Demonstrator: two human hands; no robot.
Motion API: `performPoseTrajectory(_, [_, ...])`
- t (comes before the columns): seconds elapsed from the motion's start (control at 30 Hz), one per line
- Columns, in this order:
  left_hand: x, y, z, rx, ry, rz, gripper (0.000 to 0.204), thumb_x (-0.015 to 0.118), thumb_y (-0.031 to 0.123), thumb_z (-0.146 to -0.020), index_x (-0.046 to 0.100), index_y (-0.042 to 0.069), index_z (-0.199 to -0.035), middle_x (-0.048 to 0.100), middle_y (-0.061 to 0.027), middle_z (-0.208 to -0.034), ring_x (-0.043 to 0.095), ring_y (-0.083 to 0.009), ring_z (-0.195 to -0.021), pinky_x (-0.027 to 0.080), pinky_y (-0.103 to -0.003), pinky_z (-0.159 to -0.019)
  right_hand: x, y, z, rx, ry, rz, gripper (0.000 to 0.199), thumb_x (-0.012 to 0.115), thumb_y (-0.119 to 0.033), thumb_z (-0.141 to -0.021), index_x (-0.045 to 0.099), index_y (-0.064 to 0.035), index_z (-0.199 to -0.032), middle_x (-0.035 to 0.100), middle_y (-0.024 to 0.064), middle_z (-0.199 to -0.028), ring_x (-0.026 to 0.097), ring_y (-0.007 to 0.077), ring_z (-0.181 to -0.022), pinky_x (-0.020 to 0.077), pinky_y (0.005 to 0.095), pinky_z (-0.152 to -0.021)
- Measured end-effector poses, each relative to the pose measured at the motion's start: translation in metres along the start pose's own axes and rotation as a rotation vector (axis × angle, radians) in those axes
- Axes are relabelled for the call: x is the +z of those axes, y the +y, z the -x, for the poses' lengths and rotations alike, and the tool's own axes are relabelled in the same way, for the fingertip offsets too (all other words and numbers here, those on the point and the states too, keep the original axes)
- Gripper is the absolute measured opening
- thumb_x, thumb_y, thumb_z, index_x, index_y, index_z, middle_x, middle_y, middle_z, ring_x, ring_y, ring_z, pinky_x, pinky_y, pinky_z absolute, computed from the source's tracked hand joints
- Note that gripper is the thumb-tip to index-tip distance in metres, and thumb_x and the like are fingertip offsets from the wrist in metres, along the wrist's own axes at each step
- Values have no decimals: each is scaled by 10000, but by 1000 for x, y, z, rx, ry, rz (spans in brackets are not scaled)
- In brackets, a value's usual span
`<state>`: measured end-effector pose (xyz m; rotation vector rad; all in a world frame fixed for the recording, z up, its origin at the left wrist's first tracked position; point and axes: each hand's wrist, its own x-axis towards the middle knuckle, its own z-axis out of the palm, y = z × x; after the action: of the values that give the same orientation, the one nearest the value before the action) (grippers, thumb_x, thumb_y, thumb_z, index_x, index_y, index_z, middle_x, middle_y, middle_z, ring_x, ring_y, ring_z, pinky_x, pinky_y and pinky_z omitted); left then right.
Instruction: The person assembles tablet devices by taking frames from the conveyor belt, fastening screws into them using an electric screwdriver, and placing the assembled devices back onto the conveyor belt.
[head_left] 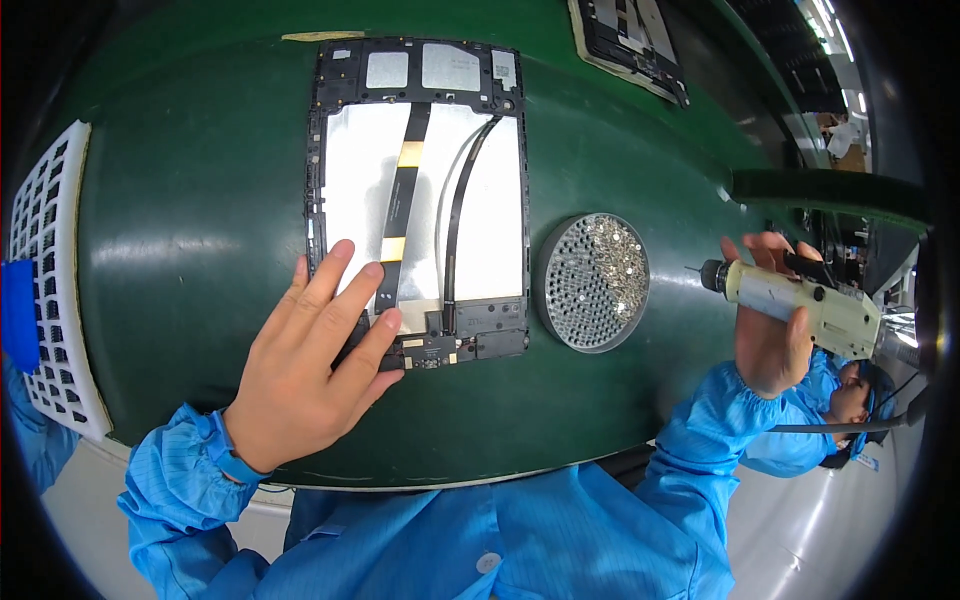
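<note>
An opened tablet chassis (350, 190), a black frame around a silver plate, lies flat on the green work surface. Two dark flex cables run down it, the wider flat cable (402, 200) carrying gold patches. My left hand (305, 360) rests on its lower left corner with fingers spread and covers that part. Off to the right, my right hand (765, 350) is wrapped around a cream electric screwdriver (840, 318), whose bit points left. Between the chassis and the screwdriver sits a round grey screw dish (575, 290) with a perforated plate and many small silver screws.
The green work surface (190, 230) spreads under everything. A white grid tray (75, 300) with dark small parts stands at the left edge. Another tablet chassis (630, 45) lies at the far right. Beyond the right edge sits a person in blue (800, 430), near a dark cable (850, 429).
</note>
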<state>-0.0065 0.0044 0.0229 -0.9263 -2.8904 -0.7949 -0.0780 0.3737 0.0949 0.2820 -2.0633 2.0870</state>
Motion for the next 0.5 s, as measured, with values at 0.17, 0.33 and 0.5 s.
performPoseTrajectory(0.17, [-19,6,-2,-32,16,-48,457,782,163,-656,621,-7,-1048,520,-246,-1210,471,-462,-1193,416,-583,-954,6,1,3,-7,-77,-76,644,603,-341,-810,376,-16,-1317,549,133,-849,531,273,-846,409,516,-855])
performPoseTrajectory(0.33, [-31,28,-25,12,99,-209,355,725,175,-685,630,18,-989,553,-196,-1115,533,-381,-1113,427,-523,-954,40,3,32,-113,-1,-93,396,655,-119,-801,495,-42,-1155,533,68,-703,529,202,-639,439,425,-724])
performPoseTrajectory(0.5, [0,19,-38,365,1,-158,364,741,197,-701,660,132,-1050,513,-166,-1245,460,-360,-1235,332,-556,-1041,73,9,46,-134,-42,-226,320,583,-14,-799,476,-16,-1101,529,97,-679,517,201,-624,437,422,-704])
